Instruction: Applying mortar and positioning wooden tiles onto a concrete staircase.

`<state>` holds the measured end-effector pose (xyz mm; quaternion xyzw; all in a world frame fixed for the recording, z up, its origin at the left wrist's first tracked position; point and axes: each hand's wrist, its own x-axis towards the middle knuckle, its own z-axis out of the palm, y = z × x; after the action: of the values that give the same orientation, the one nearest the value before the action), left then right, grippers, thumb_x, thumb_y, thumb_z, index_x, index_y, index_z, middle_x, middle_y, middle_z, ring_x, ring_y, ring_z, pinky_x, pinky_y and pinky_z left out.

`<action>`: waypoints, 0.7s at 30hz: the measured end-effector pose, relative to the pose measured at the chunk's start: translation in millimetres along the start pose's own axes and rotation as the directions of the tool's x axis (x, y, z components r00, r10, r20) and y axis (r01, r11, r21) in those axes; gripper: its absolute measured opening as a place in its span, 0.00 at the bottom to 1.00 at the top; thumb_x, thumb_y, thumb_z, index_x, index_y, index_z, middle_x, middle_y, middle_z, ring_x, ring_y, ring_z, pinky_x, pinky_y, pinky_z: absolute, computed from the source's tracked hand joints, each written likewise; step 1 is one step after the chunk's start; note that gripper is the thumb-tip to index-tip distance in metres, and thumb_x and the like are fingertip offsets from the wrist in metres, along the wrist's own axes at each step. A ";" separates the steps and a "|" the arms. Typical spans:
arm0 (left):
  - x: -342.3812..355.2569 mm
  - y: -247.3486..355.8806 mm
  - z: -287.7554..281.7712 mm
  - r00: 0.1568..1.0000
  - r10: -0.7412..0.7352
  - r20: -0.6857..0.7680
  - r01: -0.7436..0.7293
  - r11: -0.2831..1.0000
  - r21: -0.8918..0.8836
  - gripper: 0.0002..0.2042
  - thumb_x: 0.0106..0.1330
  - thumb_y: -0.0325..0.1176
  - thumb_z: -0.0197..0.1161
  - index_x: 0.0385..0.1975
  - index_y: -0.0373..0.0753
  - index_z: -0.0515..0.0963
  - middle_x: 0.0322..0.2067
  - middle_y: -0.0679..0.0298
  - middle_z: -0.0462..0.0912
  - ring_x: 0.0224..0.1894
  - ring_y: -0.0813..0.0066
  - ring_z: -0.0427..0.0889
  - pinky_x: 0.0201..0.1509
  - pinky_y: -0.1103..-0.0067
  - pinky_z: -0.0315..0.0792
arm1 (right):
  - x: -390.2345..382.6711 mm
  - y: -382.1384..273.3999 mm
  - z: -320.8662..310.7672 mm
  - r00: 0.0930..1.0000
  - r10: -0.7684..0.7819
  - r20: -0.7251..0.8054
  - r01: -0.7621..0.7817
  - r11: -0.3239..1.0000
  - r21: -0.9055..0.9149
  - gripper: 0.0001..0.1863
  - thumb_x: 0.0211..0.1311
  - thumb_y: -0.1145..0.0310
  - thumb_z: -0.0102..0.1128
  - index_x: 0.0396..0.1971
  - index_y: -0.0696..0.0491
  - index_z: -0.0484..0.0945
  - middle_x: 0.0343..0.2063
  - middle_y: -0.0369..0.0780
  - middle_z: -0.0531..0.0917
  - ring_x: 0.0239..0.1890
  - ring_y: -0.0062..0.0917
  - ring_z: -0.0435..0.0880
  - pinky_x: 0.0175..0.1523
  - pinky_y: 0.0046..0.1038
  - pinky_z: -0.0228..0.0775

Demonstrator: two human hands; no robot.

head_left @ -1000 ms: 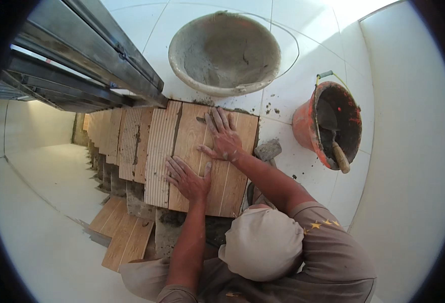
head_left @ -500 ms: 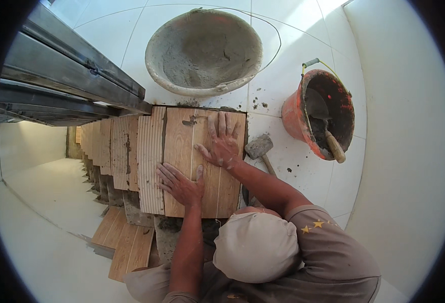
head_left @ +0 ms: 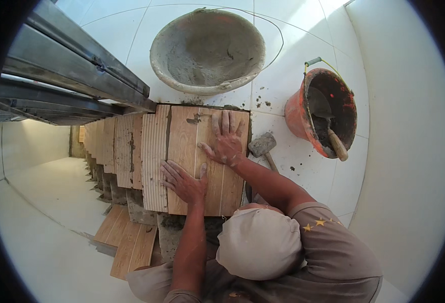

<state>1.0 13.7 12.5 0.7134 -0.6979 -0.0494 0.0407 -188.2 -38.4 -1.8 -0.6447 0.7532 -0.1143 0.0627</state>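
Observation:
A wood-look tile (head_left: 182, 136) lies on the top stair step, next to a ribbed tile (head_left: 154, 156) on its left. My left hand (head_left: 183, 183) rests flat on the tile's near part, fingers spread. Farther up and to the right, my right hand (head_left: 227, 143) presses flat on the same tile with its fingers apart and pointing away from me. Neither hand holds anything. Grey mortar smears both hands. My cap (head_left: 259, 243) hides the step's near edge.
A mallet (head_left: 263, 145) lies on the white floor tiles just right of the step. An orange bucket (head_left: 297, 108) holding a trowel (head_left: 333, 141) stands at the right. A grey mortar basin (head_left: 207, 48) sits beyond the step. Metal railing (head_left: 76, 60) runs at the left; stairs (head_left: 131, 242) descend lower left.
Both hands stay flat on the tile, shifting only slightly. The view has tilted a little, so the basin and bucket sit in slightly different places.

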 end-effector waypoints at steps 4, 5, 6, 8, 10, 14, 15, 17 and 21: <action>4.2 2.8 1.1 1.000 -0.008 0.017 0.008 1.000 -0.010 0.61 0.68 0.75 0.57 0.83 0.25 0.48 0.84 0.39 0.46 0.87 0.43 0.44 0.86 0.42 0.37 | 2.3 0.2 -1.4 1.000 -0.006 -0.008 0.006 1.000 -0.016 0.63 0.63 0.26 0.61 0.84 0.57 0.53 0.83 0.60 0.46 0.86 0.60 0.37 0.79 0.78 0.25; 5.3 3.6 1.8 1.000 -0.007 0.027 0.008 0.999 -0.035 0.60 0.68 0.75 0.57 0.83 0.25 0.48 0.84 0.39 0.46 0.87 0.43 0.44 0.86 0.42 0.37 | 1.9 1.6 -0.2 1.000 -0.008 -0.009 0.008 1.000 -0.012 0.63 0.63 0.26 0.61 0.84 0.57 0.53 0.83 0.60 0.46 0.86 0.60 0.37 0.79 0.78 0.25; 3.7 3.7 1.3 1.000 -0.008 0.024 0.009 0.999 -0.032 0.60 0.68 0.75 0.57 0.83 0.25 0.48 0.84 0.39 0.46 0.87 0.43 0.44 0.86 0.42 0.37 | 1.6 2.8 1.1 1.000 -0.011 -0.030 0.011 1.000 -0.013 0.63 0.63 0.26 0.61 0.84 0.57 0.53 0.83 0.60 0.47 0.86 0.60 0.37 0.78 0.78 0.25; -0.2 2.8 -0.6 1.000 0.001 0.016 0.000 1.000 -0.019 0.61 0.68 0.75 0.58 0.83 0.25 0.48 0.85 0.39 0.45 0.87 0.43 0.44 0.85 0.41 0.37 | 0.9 3.5 2.0 0.999 -0.018 -0.049 0.018 1.000 -0.012 0.63 0.63 0.26 0.61 0.84 0.56 0.53 0.83 0.59 0.47 0.86 0.59 0.38 0.78 0.78 0.26; 2.5 0.5 -0.4 1.000 -0.010 0.027 0.011 0.999 -0.035 0.61 0.68 0.75 0.58 0.83 0.25 0.47 0.85 0.39 0.45 0.87 0.42 0.43 0.85 0.41 0.37 | 0.5 2.3 1.7 0.999 -0.012 -0.033 0.011 1.000 -0.028 0.62 0.63 0.26 0.61 0.84 0.56 0.54 0.83 0.58 0.47 0.86 0.58 0.38 0.78 0.79 0.27; 3.6 3.3 -3.0 0.999 -0.011 0.036 0.013 0.999 -0.050 0.62 0.67 0.75 0.59 0.83 0.25 0.47 0.85 0.39 0.45 0.87 0.42 0.43 0.85 0.40 0.36 | 2.4 2.2 0.0 1.000 0.003 0.001 -0.003 1.000 -0.019 0.62 0.63 0.26 0.62 0.84 0.55 0.54 0.84 0.58 0.47 0.86 0.58 0.38 0.77 0.79 0.27; 4.6 3.0 -3.6 0.999 -0.015 0.033 0.016 0.999 -0.047 0.62 0.67 0.75 0.59 0.83 0.25 0.47 0.85 0.39 0.45 0.87 0.42 0.43 0.85 0.40 0.36 | 0.4 2.7 -1.4 1.000 0.004 0.013 -0.004 1.000 -0.004 0.62 0.63 0.26 0.62 0.84 0.55 0.54 0.84 0.57 0.47 0.86 0.58 0.38 0.77 0.80 0.27; 1.6 5.1 -5.2 0.997 -0.034 0.071 0.039 0.997 -0.073 0.62 0.67 0.75 0.60 0.83 0.25 0.47 0.85 0.39 0.45 0.87 0.42 0.42 0.85 0.41 0.36 | 0.3 2.7 -1.4 1.000 0.007 0.028 -0.007 1.000 0.011 0.62 0.63 0.26 0.62 0.84 0.55 0.54 0.84 0.57 0.47 0.86 0.58 0.39 0.77 0.80 0.28; 6.3 3.0 -3.4 1.000 -0.013 0.015 0.014 0.999 -0.038 0.62 0.67 0.75 0.60 0.83 0.25 0.47 0.85 0.39 0.45 0.87 0.43 0.42 0.86 0.41 0.36 | 1.4 0.7 -1.9 1.000 0.001 0.007 -0.001 1.000 -0.029 0.62 0.63 0.26 0.63 0.84 0.55 0.54 0.84 0.57 0.47 0.86 0.58 0.40 0.76 0.81 0.30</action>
<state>-1.4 7.3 16.2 0.7168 -0.6922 -0.0682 0.0488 -189.6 -39.5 -0.1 -0.6455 0.7550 -0.1009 0.0559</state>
